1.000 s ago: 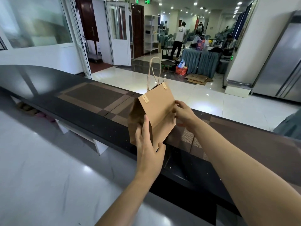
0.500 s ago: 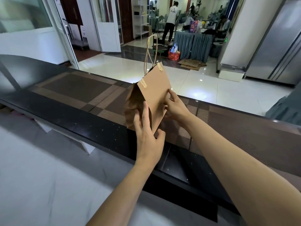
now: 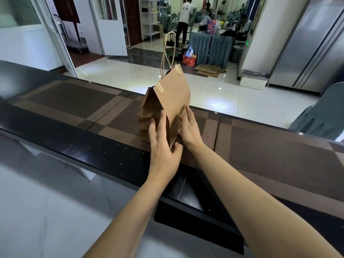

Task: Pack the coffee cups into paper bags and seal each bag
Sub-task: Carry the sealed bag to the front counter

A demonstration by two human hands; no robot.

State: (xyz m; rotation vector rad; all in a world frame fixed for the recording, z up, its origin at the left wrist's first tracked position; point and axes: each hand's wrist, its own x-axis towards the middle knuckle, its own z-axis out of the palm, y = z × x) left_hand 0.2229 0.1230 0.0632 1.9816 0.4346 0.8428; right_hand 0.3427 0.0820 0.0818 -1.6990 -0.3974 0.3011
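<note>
A brown paper bag [image 3: 171, 97] with twine handles stands on a woven brown placemat [image 3: 111, 112] on the dark counter. Its top is folded over, with a small paper strip across the fold. My left hand [image 3: 163, 142] grips the bag's near lower corner, fingers up its left side and thumb at the bottom edge. My right hand [image 3: 188, 129] holds the lower right edge, with the thumb on the front face. No coffee cups are in sight; the bag's inside is hidden.
The black counter edge [image 3: 93, 151] runs across in front of me, with a second placemat [image 3: 270, 155] to the right. Beyond the counter lie a glossy tiled floor, skirted tables with people, and steel refrigerator doors [image 3: 316, 43].
The bag has come down from mid-air onto the placemat. Both hands have slid lower on it and closer together.
</note>
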